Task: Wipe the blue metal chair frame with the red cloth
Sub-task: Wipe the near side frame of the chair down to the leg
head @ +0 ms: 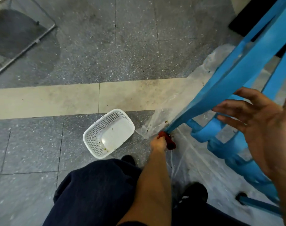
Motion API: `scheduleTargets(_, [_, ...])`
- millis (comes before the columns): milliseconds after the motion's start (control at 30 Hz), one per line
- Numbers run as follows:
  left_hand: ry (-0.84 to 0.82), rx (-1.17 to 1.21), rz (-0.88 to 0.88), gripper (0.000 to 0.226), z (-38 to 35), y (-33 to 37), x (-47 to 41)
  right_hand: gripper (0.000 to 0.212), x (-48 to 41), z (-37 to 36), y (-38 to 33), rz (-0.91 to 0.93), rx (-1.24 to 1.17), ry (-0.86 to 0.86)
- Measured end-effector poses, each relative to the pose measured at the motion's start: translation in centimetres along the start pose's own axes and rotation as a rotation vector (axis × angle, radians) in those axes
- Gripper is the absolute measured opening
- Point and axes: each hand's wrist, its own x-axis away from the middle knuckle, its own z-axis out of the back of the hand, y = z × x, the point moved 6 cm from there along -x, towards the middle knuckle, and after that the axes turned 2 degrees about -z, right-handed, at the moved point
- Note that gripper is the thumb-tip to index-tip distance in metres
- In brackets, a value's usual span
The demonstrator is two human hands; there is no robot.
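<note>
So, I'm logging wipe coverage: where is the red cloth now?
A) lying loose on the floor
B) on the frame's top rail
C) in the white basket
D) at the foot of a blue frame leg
D: the left hand grips the red cloth against the bottom of a blue chair frame leg.

Grey speckled floor tiles (122, 46) were crossed by a beige strip (57, 101); a white mesh basket (109, 118) lay near clear plastic sheeting (196, 160).

white basket (108, 133) beside chair frame (220, 88) foot
</note>
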Motion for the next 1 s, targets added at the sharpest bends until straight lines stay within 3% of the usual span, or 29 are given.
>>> scheduleTargets(167, [-0.032, 0.103, -0.009, 0.038, -0.9, 1.5, 1.2, 0.092, -0.2, 0.5, 0.4, 0.025, 0.006, 0.0])
scheduleTargets(400, [-0.077, 0.265, -0.017, 0.022, -0.9, 1.6, 2.1, 0.091, 0.3, 0.0, -0.3, 0.019, 0.003, 0.011])
scheduleTargets(633, [-0.028, 0.167, 0.051, 0.041, -1.1, 2.1, 1.5, 0.092, 0.6, 0.1, -0.2, -0.003, -0.007, 0.016])
scheduleTargets(1000, [-0.038, 0.312, -0.094, 0.023, -2.0, 1.9, 5.4, 0.09, 0.8, -0.7, -1.3, -0.007, -0.028, 0.058])
